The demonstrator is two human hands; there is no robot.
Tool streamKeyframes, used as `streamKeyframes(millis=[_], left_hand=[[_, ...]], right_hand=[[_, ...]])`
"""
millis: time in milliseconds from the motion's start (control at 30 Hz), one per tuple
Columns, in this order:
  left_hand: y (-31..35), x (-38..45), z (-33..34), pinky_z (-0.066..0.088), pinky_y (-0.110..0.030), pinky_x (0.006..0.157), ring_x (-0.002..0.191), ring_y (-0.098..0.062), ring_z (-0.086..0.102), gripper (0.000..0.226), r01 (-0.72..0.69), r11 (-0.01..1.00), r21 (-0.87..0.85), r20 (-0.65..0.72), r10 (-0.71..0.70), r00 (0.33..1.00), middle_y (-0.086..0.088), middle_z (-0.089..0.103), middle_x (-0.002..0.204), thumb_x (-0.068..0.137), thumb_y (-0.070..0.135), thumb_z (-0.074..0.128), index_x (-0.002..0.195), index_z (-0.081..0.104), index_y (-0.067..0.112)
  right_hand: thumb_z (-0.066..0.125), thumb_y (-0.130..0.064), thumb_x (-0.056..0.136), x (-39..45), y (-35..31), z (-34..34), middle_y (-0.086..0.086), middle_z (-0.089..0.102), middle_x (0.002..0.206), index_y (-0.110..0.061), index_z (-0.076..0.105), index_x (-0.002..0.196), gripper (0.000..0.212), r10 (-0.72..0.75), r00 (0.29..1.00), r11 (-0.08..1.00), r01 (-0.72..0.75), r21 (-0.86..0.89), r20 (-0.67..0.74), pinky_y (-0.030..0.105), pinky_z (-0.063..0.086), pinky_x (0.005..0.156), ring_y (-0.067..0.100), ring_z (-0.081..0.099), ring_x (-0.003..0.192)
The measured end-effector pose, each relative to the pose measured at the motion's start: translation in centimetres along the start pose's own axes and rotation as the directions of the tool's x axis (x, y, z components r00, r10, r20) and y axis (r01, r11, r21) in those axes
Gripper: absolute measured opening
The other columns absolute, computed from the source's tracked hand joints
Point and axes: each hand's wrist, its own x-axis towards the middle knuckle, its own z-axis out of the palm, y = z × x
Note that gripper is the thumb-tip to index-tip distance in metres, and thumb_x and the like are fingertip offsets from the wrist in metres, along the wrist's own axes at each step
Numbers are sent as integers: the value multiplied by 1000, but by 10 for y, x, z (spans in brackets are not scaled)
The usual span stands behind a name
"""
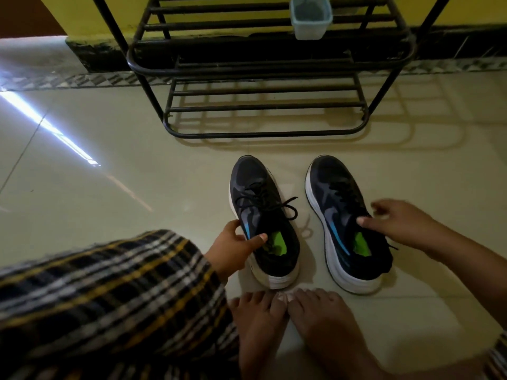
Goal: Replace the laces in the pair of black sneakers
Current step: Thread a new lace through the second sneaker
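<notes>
Two black sneakers with white soles, blue side marks and green insoles stand side by side on the tiled floor, toes pointing away. My left hand [233, 249] grips the collar of the left sneaker [263, 218], thumb across its opening. That shoe's black lace [270, 205] is tied in a loose bow. My right hand [395, 224] holds the collar of the right sneaker [347, 223], thumb at the tongue and fingers on the outer side, covering part of its black lace [344, 194].
A black metal shoe rack [269, 78] stands just beyond the sneakers, with a pale blue plastic tub [311, 17] on an upper shelf. My bare feet [290, 319] are right behind the heels. A plaid-covered knee [109, 292] fills the lower left.
</notes>
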Motion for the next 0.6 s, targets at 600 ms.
streamKeyframes(millis=[600], left_hand=[[8,8,24,49,-14,55,82,-3,61,67,-120,993,-5,113,120,986,-1,67,105,86,8,64,144,35,26]], right_hand=[[62,-9,86,-9,23,27,12,70,97,-8,63,102,16,20,957,697,-221,682,289,43,49,85,27,64,90]])
